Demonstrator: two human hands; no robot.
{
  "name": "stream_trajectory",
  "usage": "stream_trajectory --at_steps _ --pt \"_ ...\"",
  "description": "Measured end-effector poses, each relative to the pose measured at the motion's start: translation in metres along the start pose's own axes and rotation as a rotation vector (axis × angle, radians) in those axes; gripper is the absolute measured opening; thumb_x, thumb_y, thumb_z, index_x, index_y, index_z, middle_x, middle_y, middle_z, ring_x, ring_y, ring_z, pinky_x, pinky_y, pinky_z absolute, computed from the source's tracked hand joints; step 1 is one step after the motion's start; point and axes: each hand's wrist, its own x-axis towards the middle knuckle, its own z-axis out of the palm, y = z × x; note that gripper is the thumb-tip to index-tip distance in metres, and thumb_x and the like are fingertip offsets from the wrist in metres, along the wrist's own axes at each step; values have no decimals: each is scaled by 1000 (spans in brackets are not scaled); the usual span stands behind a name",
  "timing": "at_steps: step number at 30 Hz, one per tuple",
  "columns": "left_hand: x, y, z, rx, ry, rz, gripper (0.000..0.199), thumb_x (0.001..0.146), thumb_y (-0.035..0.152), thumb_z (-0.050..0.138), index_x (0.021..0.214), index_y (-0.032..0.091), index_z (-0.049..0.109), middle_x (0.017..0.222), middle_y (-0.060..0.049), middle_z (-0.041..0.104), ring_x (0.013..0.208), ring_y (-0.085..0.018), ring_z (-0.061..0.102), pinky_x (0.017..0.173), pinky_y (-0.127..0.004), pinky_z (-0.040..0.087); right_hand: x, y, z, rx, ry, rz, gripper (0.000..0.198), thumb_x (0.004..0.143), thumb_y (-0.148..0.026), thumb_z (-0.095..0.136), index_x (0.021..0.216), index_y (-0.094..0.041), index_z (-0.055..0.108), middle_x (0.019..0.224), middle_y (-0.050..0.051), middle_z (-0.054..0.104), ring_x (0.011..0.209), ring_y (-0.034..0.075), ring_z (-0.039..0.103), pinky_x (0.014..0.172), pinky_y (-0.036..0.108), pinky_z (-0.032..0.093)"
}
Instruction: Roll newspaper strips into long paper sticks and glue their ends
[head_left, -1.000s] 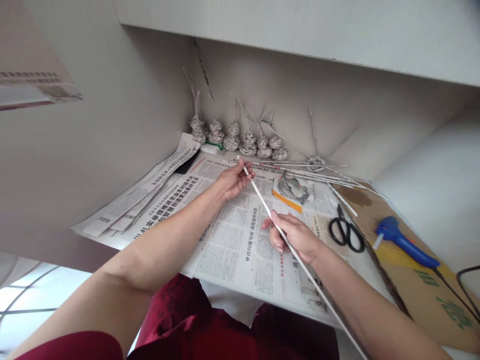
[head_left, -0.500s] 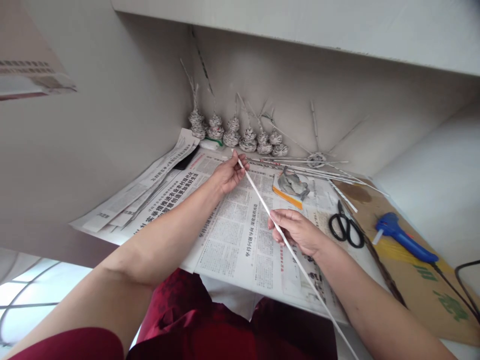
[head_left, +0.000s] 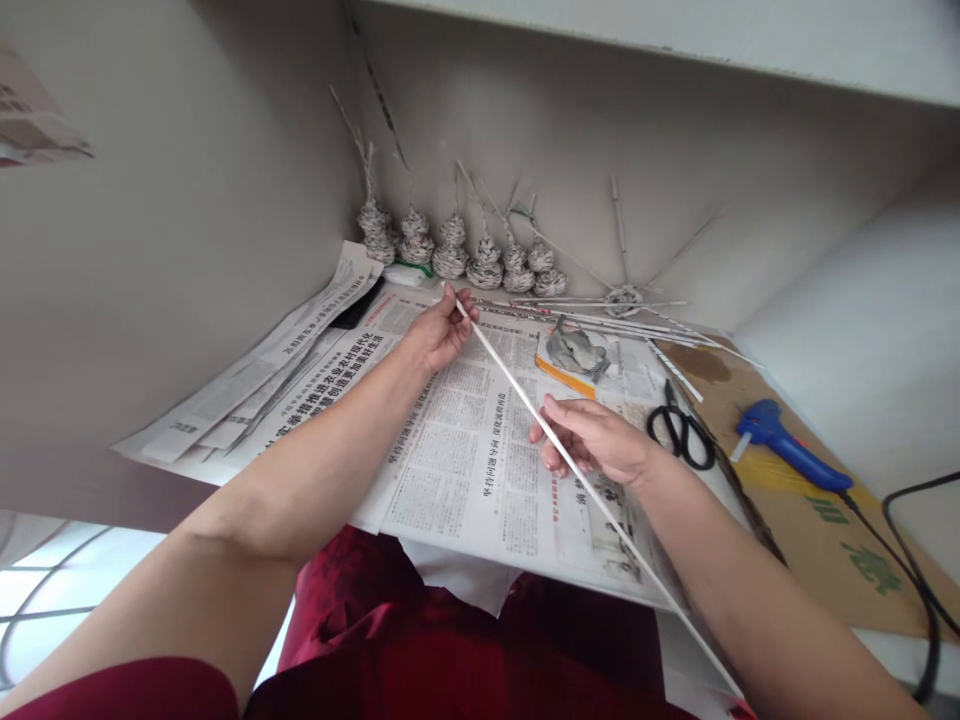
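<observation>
A long, thin white rolled paper stick (head_left: 504,368) runs slantwise from the upper middle down to the lower right. Near its upper end, my left hand (head_left: 444,330) pinches it between thumb and fingers. Lower down, my right hand (head_left: 592,437) has it loosely: the fingers curl behind the stick and the thumb lies beside it. The lower part passes by my right forearm. Beneath both hands lies printed newspaper (head_left: 450,450) on the tabletop.
Several woven paper gourds (head_left: 451,248) line the back wall. To their right are a woven piece with spokes (head_left: 624,298) and loose paper sticks (head_left: 600,322). A grey crumpled lump (head_left: 576,352), black scissors (head_left: 681,432), a blue glue gun (head_left: 795,445) on cardboard, and paper strips (head_left: 262,370) lie around.
The whole view has shifted slightly, so everything sits a little higher and further left. My right thumb has eased off the stick. My left hand keeps its pinch.
</observation>
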Motion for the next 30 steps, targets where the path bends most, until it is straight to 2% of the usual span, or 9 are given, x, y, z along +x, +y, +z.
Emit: stream_trajectory --at_steps 5,12,16,19,21,24,26,28,30 --pt "2 1 -3 2 -18 -4 29 91 33 44 80 11 59 60 -1 54 54 -7 56 42 -10 43 1 3 -3 -49 -55 -9 34 81 -49 58 75 -15 58 52 1 62 42 10 57 33 17 24" --pt "1 2 -2 -2 -9 -9 26 91 31 46 80 11 59 60 0 53 54 -6 55 41 -10 43 1 3 -2 -92 -28 -25 40 82 -55 53 81 -16 59 58 2 63 45 10 57 34 17 26" --pt "5 1 -5 0 -10 27 28 91 32 44 79 11 58 60 -1 54 54 -7 57 41 -10 43 2 5 -1 -320 132 -73 40 79 -57 56 76 -17 59 52 0 59 41 9 51 39 20 34" --pt "6 0 -6 -2 -5 52 27 91 32 45 80 11 58 60 -1 54 54 -8 58 41 -11 45 3 9 2 -470 247 -123 40 81 -56 54 70 -18 58 44 -2 55 37 8 44 40 21 34" --pt "6 1 -5 -23 1 54 25 90 31 47 81 11 58 60 -1 54 54 -8 58 41 -11 44 3 9 6 -350 196 -97 43 84 -58 47 70 -19 55 41 -4 50 34 7 40 37 21 31" --pt "4 4 -4 -76 -7 35 25 91 31 46 82 11 58 61 -1 53 54 -7 57 40 -10 43 0 5 12 -15 20 -40 44 86 -61 39 72 -21 49 39 -7 42 30 7 34 33 20 26" --pt "4 5 -3 -96 -18 34 26 91 31 44 82 11 57 61 -1 53 54 -7 57 40 -9 43 -1 4 15 71 -44 -33 46 87 -63 33 77 -21 50 41 -7 44 30 9 37 32 21 23" --pt "4 6 -4 -91 -15 47 27 92 32 43 81 11 56 60 0 52 52 -7 56 39 -10 42 -1 4 16 -34 21 -66 46 86 -64 34 83 -22 53 44 -4 49 34 11 44 33 21 24" --pt "4 5 -5 -65 -3 62 27 91 33 44 81 11 56 59 0 52 51 -8 56 38 -11 42 1 7 17 -267 215 -162 41 83 -61 45 82 -22 54 47 -4 52 39 11 46 37 22 27"
